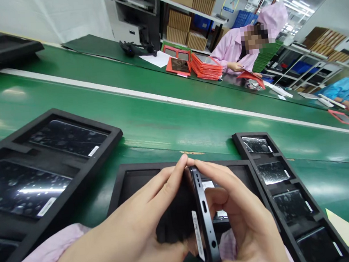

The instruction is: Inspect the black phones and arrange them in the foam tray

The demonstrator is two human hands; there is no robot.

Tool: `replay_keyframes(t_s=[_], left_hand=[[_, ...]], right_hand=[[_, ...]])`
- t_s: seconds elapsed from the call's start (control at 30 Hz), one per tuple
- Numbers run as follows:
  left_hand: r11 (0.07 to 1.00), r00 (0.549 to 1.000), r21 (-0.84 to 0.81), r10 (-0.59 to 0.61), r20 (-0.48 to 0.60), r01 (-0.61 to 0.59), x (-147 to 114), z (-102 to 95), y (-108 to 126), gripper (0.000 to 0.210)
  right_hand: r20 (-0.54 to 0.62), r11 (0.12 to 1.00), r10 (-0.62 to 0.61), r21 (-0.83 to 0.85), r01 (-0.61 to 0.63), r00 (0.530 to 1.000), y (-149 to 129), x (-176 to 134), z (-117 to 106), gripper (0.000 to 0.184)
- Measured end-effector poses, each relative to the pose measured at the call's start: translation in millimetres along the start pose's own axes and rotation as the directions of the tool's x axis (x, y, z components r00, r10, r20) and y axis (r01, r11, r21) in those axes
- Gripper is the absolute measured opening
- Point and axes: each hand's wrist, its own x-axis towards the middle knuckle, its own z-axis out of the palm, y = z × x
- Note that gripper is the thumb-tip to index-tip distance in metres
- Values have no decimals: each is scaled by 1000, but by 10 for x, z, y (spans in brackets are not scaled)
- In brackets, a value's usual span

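Observation:
A smartphone (pixel 204 214) stands on edge between my two hands, its bottom end with the charging port facing me. My left hand (pixel 140 225) grips it from the left, fingertips on the far top edge and thumb low on the glossy screen side, near a white label (pixel 198 236). From the right, my right hand (pixel 246 206) curves round the phone's back, with its fingertips meeting the left ones at the top. Beneath the hands lies a black foam tray (pixel 129 178), partly hidden, with something white-labelled in its right part.
To the left, a large black tray (pixel 102 154) holds several dark screens. A narrow black tray (pixel 278 187) of phone-sized panels lies at right, beside a pale paper sheet (pixel 346 229). Across the green bench (pixel 161 124), a person in pink handles red frames near a red stack (pixel 205 66).

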Motion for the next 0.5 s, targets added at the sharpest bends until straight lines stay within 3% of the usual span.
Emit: replay_keyframes(t_s=[0.17, 0.33, 0.5], left_hand=[[999, 999, -25, 24, 43, -22, 76, -26, 21, 152], [977, 1000, -213, -18, -12, 15, 55, 102, 28, 133], [955, 999, -296, -37, -27, 27, 7, 190, -22, 120]], right_hand=[[-8, 1000, -21, -17, 20, 1000, 25, -4, 1, 83], [-35, 998, -30, -60, 28, 999, 36, -9, 2, 81], [65, 989, -80, -116, 88, 995, 101, 24, -42, 92]])
